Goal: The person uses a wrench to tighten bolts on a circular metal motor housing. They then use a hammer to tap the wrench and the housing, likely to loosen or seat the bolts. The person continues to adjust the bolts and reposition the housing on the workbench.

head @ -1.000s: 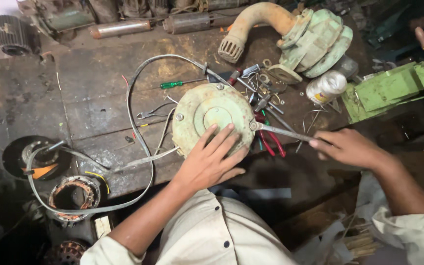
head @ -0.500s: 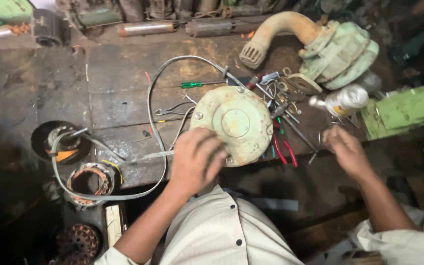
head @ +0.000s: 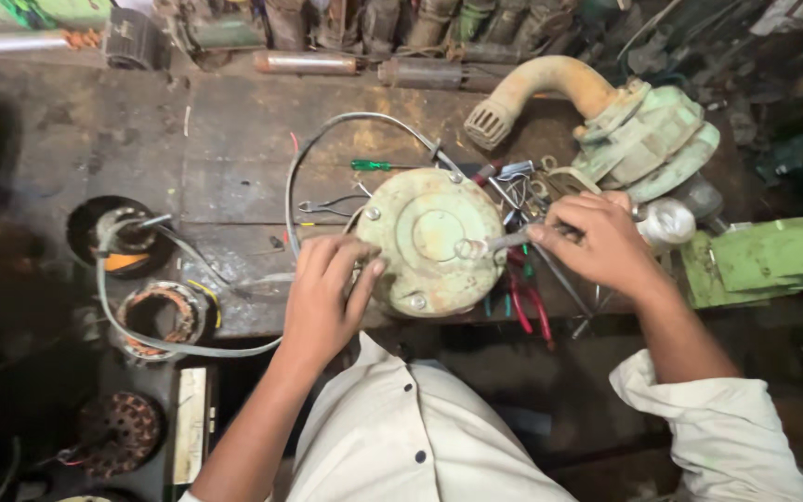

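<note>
Weight and stiffness mark the pale green cast motor housing (head: 434, 240) at frame centre on the tabletop (head: 141, 139), so the left hand (head: 325, 296) curls on its rim while the right hand (head: 603, 244) pinches a metal tool (head: 499, 244) against its face.

We find no screens and no signs. One item may count as a package: a flat, narrow, oblong pale cream box or card (head: 190, 425) with dark markings, lying lengthwise at the lower left, below the bench (head: 141, 139) edge, just right of a round rusty motor core (head: 123, 429). Whether it is a box or a label plate we cannot tell.
</note>
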